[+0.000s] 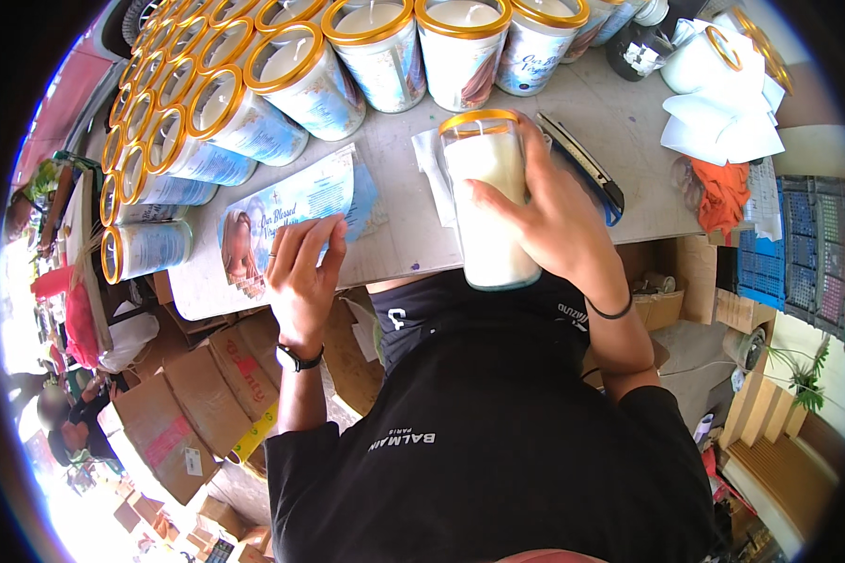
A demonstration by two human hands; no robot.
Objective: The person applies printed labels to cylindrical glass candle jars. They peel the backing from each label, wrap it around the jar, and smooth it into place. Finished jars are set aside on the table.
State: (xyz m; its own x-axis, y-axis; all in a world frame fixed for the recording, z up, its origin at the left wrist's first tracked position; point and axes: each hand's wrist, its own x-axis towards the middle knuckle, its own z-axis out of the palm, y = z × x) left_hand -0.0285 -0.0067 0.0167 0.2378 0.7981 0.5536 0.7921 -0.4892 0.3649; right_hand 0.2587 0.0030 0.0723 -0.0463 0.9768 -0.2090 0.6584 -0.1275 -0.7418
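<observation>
In my right hand (571, 223) is a candle (488, 246), a tall clear glass filled with white wax and rimmed in gold. It has no label on the side I see, and it is tilted at the table's near edge. My left hand (302, 277) lies over the near side of a printed label (314, 192), its fingers loosely extended and their tips at the paper. The label is light blue with a picture at one end. More blue paper lies under its right end. Behind the held candle is a white slip of paper (430, 169).
Rows of labelled candles (310, 89) fill the table's (394, 206) far left and back. A box cutter (582, 169) lies right of the held candle. Farther right are a dark bottle (634, 52), white papers (723, 117) and an orange cloth (721, 195). Cardboard boxes (192, 403) stand below left.
</observation>
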